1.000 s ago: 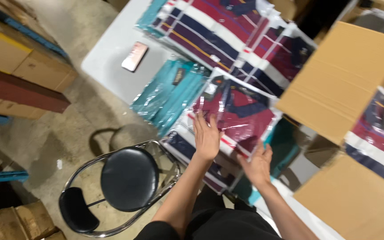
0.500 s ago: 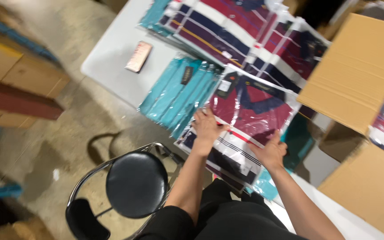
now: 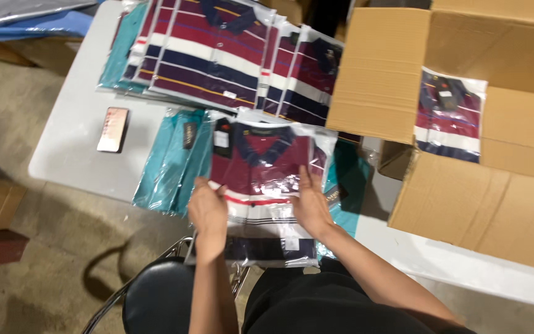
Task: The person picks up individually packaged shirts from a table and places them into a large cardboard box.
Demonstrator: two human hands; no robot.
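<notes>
Head view, thing in hand: a bagged striped shirt, maroon with white and navy bands, sealed in clear plastic.
Where it lies: at the near edge of the white table, its lower part hanging past that edge over the person's lap, its upper part resting on a pile of teal bagged shirts.
Left hand: fingers curled over the bag's left edge, gripping it.
Right hand: flat on the bag's right side, fingers spread, pressing rather than clenched.
Relation to hands: the shirt sits between the two hands and straight ahead of them; both are about equally near, one on each long side.
Long axis: runs away from the person, near edge to far edge.
Pointing: navy collar toward the far edge, hem toward the person.
Around it: a fanned stack of striped bagged shirts at the far edge; an open cardboard box at the right with one bagged shirt inside; a phone near the left edge; a black chair below.
</notes>
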